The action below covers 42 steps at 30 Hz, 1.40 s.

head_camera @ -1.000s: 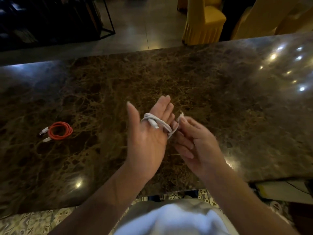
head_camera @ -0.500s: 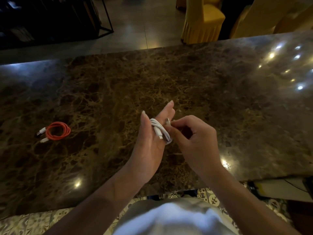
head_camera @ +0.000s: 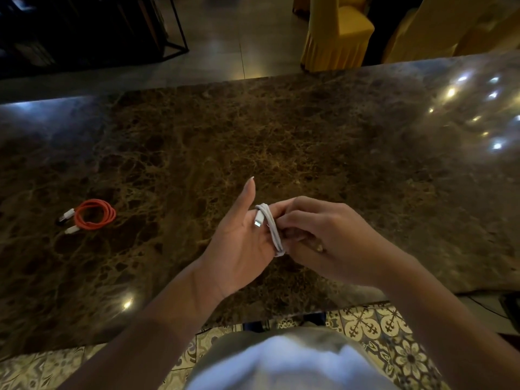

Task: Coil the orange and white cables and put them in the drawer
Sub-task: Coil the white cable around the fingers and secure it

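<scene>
White cable [head_camera: 269, 228] is wound in several loops around the fingers of the left hand [head_camera: 242, 243], palm up and thumb straight out, one white plug lying across the loops; the hand is held just above the dark marble table [head_camera: 309, 142] near its front edge. Right hand [head_camera: 323, 237] has fingers curled over the left fingertips, pinching the coil from the right side. Orange cable [head_camera: 94, 214] is already coiled flat on the table well to the left, white plugs poking out at its left side; yellow-covered chairs [head_camera: 334, 32] stand beyond the far edge.
</scene>
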Each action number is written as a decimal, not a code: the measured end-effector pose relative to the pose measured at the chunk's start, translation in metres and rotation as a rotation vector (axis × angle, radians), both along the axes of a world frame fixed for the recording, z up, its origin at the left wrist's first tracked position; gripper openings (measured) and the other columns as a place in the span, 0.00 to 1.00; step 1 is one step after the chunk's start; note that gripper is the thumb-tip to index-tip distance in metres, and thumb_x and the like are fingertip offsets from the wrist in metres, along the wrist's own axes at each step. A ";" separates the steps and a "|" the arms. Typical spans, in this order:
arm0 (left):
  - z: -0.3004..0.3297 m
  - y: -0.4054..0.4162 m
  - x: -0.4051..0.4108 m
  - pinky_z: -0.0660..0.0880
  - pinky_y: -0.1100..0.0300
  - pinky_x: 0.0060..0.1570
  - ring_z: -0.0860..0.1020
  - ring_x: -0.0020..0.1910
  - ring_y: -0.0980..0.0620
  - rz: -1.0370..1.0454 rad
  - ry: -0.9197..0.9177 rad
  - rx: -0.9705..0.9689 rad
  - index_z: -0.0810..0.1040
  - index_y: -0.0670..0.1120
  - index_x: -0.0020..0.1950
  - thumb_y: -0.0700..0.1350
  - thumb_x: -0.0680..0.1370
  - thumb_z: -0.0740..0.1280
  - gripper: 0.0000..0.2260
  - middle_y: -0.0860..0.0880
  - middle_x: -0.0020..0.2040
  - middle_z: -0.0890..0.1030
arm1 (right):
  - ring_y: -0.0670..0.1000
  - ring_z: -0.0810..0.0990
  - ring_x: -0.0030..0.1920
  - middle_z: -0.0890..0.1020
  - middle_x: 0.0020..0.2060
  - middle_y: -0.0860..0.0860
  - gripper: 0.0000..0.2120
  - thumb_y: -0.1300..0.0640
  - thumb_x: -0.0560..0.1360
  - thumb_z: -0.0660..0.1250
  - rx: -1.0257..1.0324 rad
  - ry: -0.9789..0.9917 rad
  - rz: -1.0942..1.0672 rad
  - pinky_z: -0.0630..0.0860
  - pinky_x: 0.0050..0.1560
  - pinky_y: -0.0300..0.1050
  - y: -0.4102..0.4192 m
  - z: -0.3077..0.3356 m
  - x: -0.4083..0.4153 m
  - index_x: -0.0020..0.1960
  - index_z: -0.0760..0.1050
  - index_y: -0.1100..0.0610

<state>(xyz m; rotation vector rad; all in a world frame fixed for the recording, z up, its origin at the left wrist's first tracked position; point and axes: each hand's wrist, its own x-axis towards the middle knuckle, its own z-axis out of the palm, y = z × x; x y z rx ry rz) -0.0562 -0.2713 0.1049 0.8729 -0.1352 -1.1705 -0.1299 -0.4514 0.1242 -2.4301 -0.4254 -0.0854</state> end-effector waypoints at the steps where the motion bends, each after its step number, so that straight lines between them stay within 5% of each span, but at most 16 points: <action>1: 0.001 0.000 -0.001 0.72 0.51 0.71 0.76 0.70 0.44 0.003 0.000 0.004 0.74 0.39 0.75 0.68 0.80 0.53 0.38 0.39 0.68 0.79 | 0.48 0.85 0.51 0.82 0.58 0.48 0.19 0.43 0.77 0.69 0.061 0.046 -0.003 0.84 0.49 0.48 0.000 0.001 0.000 0.60 0.83 0.55; 3: 0.002 -0.001 -0.002 0.75 0.52 0.67 0.77 0.70 0.44 0.011 0.014 0.017 0.73 0.39 0.76 0.68 0.81 0.53 0.37 0.39 0.67 0.80 | 0.48 0.85 0.51 0.82 0.57 0.48 0.20 0.40 0.75 0.72 0.121 0.076 -0.013 0.84 0.49 0.48 0.000 -0.001 0.002 0.58 0.84 0.55; 6: 0.002 -0.003 0.001 0.72 0.52 0.67 0.77 0.68 0.45 0.011 0.040 0.006 0.73 0.38 0.75 0.67 0.82 0.51 0.38 0.39 0.66 0.80 | 0.48 0.83 0.54 0.84 0.54 0.47 0.12 0.50 0.74 0.77 0.170 0.012 -0.064 0.84 0.50 0.50 0.004 -0.009 0.004 0.55 0.86 0.55; 11: 0.000 -0.001 0.005 0.70 0.52 0.75 0.72 0.76 0.44 0.023 -0.011 -0.039 0.66 0.39 0.80 0.70 0.79 0.49 0.42 0.39 0.76 0.74 | 0.58 0.85 0.57 0.85 0.55 0.55 0.13 0.63 0.76 0.75 0.706 0.247 -0.082 0.81 0.59 0.65 0.005 -0.019 0.002 0.60 0.84 0.62; 14: -0.003 -0.002 0.003 0.68 0.50 0.77 0.73 0.76 0.46 0.083 -0.096 0.017 0.66 0.41 0.80 0.71 0.78 0.52 0.42 0.41 0.76 0.75 | 0.63 0.86 0.53 0.87 0.51 0.59 0.12 0.64 0.77 0.74 0.827 0.339 -0.163 0.80 0.58 0.70 0.011 -0.020 0.002 0.60 0.83 0.62; 16: -0.004 -0.006 -0.001 0.65 0.48 0.78 0.73 0.76 0.49 0.147 -0.236 0.111 0.67 0.45 0.80 0.76 0.74 0.58 0.45 0.44 0.77 0.74 | 0.62 0.85 0.49 0.86 0.48 0.57 0.11 0.64 0.75 0.76 0.830 0.340 -0.267 0.81 0.54 0.68 0.019 -0.020 0.002 0.58 0.82 0.60; 18: -0.004 -0.009 -0.007 0.68 0.57 0.76 0.72 0.75 0.57 0.203 -0.375 0.216 0.70 0.53 0.77 0.80 0.66 0.64 0.47 0.53 0.77 0.73 | 0.55 0.85 0.44 0.86 0.44 0.52 0.10 0.63 0.75 0.76 0.723 0.298 -0.352 0.83 0.46 0.58 0.029 -0.022 0.005 0.55 0.83 0.56; 22: -0.001 -0.012 -0.018 0.69 0.70 0.69 0.67 0.75 0.67 0.284 -0.493 0.250 0.70 0.58 0.76 0.83 0.64 0.62 0.47 0.60 0.78 0.69 | 0.47 0.81 0.41 0.83 0.43 0.46 0.06 0.58 0.73 0.74 0.700 0.213 -0.422 0.77 0.40 0.46 0.045 -0.026 0.006 0.50 0.85 0.53; 29: 0.006 -0.005 -0.004 0.64 0.51 0.79 0.66 0.80 0.53 0.253 -0.153 0.033 0.68 0.46 0.80 0.71 0.76 0.50 0.41 0.47 0.81 0.68 | 0.54 0.83 0.50 0.85 0.49 0.58 0.08 0.66 0.71 0.76 0.914 0.346 -0.341 0.80 0.57 0.53 0.034 -0.012 0.011 0.49 0.86 0.62; 32: 0.012 -0.007 0.006 0.63 0.49 0.80 0.67 0.80 0.52 0.295 -0.183 -0.001 0.68 0.45 0.80 0.70 0.78 0.49 0.39 0.48 0.80 0.69 | 0.52 0.83 0.48 0.86 0.47 0.57 0.10 0.66 0.71 0.75 0.936 0.320 -0.294 0.80 0.54 0.51 0.034 -0.005 0.018 0.52 0.85 0.62; 35: 0.020 -0.007 0.010 0.75 0.49 0.70 0.75 0.74 0.45 0.367 -0.263 -0.008 0.70 0.43 0.78 0.66 0.79 0.54 0.36 0.43 0.76 0.74 | 0.51 0.82 0.48 0.83 0.47 0.55 0.20 0.68 0.69 0.72 1.095 0.288 -0.283 0.81 0.52 0.49 0.035 0.001 0.023 0.61 0.78 0.65; 38: 0.022 -0.007 0.010 0.79 0.53 0.64 0.77 0.72 0.46 0.427 -0.367 0.005 0.73 0.40 0.75 0.49 0.82 0.61 0.24 0.43 0.72 0.78 | 0.52 0.84 0.48 0.85 0.47 0.57 0.23 0.69 0.70 0.68 1.300 0.278 -0.307 0.83 0.51 0.46 0.040 0.001 0.019 0.65 0.73 0.65; 42: 0.016 0.000 0.016 0.72 0.48 0.73 0.74 0.75 0.47 0.414 -0.360 -0.033 0.77 0.42 0.70 0.40 0.81 0.59 0.18 0.45 0.73 0.79 | 0.56 0.85 0.49 0.86 0.57 0.61 0.21 0.67 0.73 0.65 1.369 0.278 -0.316 0.83 0.54 0.51 0.038 0.001 0.012 0.66 0.73 0.65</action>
